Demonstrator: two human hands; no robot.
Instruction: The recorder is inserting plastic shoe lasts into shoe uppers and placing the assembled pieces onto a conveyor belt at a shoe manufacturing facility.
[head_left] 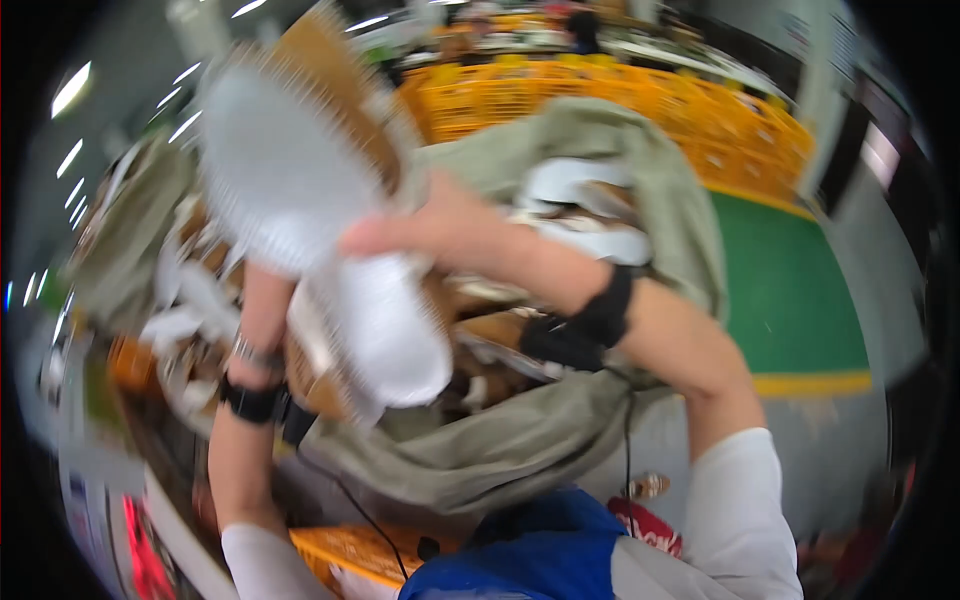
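Observation:
My right hand (425,230) is closed on a shoe upper (280,160) with a white sole-shaped bottom and tan sides, raised over a big sack. Its thumb lies across the white bottom. A second shoe upper (395,335), also white-bottomed with tan edges, hangs just below, touching the first. Motion blurs both, and I cannot tell whether they are joined. My left hand (268,285) is behind the shoe uppers, its fingers hidden. Beneath them, the grey-green cloth sack (480,465) stands open, with more white and tan shoe pieces (575,185) inside.
On the left, another cloth sack (150,240) holds a heap of similar pieces. Yellow plastic crates (620,105) line the far side, and an orange crate (350,550) is near my body. A green floor area (780,290) with yellow edging lies right. Cables run from bands on my wrists.

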